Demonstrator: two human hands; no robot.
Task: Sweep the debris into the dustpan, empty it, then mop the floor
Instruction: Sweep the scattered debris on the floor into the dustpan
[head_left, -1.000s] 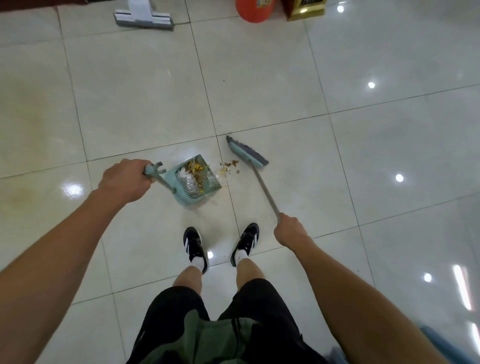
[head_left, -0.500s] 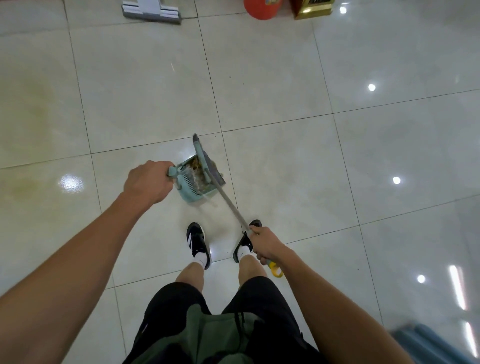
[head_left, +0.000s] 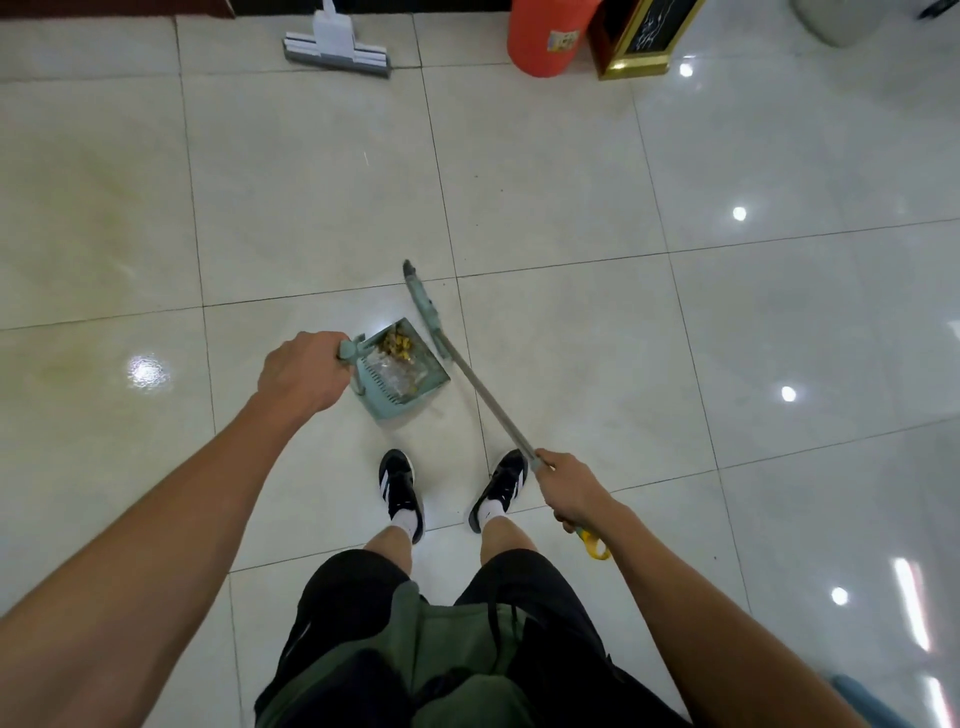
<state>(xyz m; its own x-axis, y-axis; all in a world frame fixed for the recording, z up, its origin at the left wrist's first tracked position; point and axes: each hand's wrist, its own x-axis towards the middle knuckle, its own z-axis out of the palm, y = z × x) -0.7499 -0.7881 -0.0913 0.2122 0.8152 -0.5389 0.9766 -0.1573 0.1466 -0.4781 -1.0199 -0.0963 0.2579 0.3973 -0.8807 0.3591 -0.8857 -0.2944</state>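
In the head view, a pale teal plastic dustpan (head_left: 402, 376) is seen near the centre of the glossy cream tiled floor (head_left: 571, 182), just ahead of a pair of black trainers with white stripes (head_left: 400, 488). Its upright handle is gripped by the left hand (head_left: 304, 375), whose fingers are curled round the top of the handle at about 9 o'clock from the pan. Yellow-brown debris (head_left: 397, 344) and a crumpled clear wrapper (head_left: 392, 375) are held inside the pan. At 3 o'clock from the pan, just beside its edge, a teal broom with a grey metal shaft (head_left: 470, 382) is held tilted, its narrow head pointing toward 12 o'clock. The shaft is clasped near its lower end by the right hand (head_left: 571, 491), fingers wrapped round it, and a yellow loop (head_left: 595, 545) is seen protruding below that hand. At 12 o'clock, well apart from the pan, a white and grey flat mop head (head_left: 337, 49) lies on the floor by the dark wall base. At 1 o'clock an orange-red cylindrical bin (head_left: 550, 36) stands beside a dark box with gold trim (head_left: 647, 39). Black shorts (head_left: 353, 613) are visible at 6 o'clock.
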